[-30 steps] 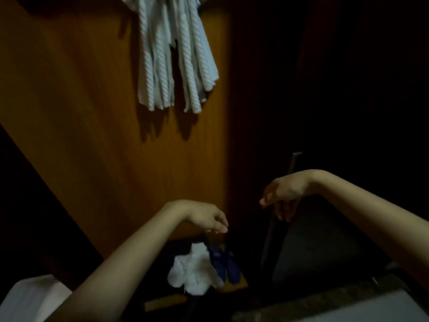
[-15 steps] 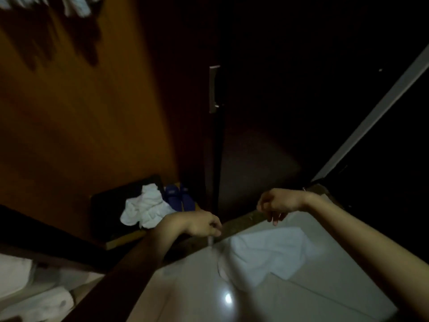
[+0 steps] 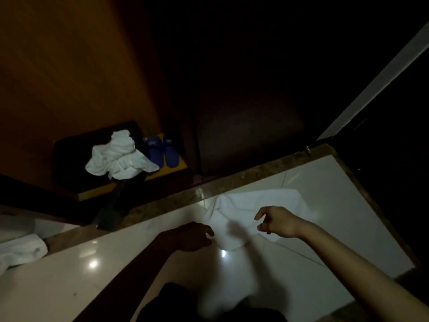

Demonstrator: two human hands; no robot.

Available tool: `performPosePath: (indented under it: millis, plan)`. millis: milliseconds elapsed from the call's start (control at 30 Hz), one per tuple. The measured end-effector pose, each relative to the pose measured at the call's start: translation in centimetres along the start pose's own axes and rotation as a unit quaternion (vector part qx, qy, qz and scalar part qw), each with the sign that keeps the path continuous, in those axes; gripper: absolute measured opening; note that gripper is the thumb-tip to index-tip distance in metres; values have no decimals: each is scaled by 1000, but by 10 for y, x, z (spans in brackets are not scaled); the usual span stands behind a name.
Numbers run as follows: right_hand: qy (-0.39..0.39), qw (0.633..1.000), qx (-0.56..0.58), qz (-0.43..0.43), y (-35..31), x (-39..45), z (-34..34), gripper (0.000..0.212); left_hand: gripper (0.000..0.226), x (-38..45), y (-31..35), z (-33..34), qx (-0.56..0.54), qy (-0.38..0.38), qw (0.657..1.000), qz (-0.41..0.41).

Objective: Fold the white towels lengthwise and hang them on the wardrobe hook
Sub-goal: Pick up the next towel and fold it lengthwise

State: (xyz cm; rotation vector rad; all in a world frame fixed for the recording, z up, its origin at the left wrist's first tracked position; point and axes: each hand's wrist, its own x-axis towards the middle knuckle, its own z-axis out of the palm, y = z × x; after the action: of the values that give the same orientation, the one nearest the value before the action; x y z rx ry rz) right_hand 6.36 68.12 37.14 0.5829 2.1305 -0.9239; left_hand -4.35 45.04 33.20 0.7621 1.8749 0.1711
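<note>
A white towel (image 3: 262, 203) lies spread and rumpled on the pale tiled floor (image 3: 336, 205). My right hand (image 3: 276, 221) hovers over its near edge, fingers loosely curled, holding nothing. In shadow just left of the towel is my left hand (image 3: 192, 235), also loosely curled and holding nothing. A second white towel (image 3: 118, 156) lies crumpled on the low wardrobe shelf (image 3: 92, 194). Another white towel (image 3: 21, 251) sits bunched at the far left edge. The hook and the hung towels are out of view.
The brown wardrobe panel (image 3: 69, 66) rises at the left, with a dark doorway to its right. Blue slippers (image 3: 162, 151) stand on the shelf beside the crumpled towel. A brown stone threshold (image 3: 255, 169) borders the floor. A pale blurred shape (image 3: 222, 296) sits at the bottom centre.
The view has swung down from the hung towels to the floor. Both hands have dropped lower toward the towel on the floor, still holding nothing.
</note>
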Motion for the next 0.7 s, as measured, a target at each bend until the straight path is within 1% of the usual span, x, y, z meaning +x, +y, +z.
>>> performPosePath:
  millis: [200,300,533,633,700]
  plan:
    - [-23,1000,-8,-1,68,103,85,33,41,101,-65,68,16,-16,999,-26]
    - [-19,1000,0,-5,90,155,126,33,39,150,-102,94,32,-11,999,-26]
    - [6,1000,1,-21,138,289,216,32,36,259,-173,141,70,24,997,-24]
    - [12,999,-14,-35,160,343,257,32,37,291,-200,155,98,29,994,-25]
    - [-1,999,-27,-45,175,373,285,31,39,301,-218,159,118,26,992,-32]
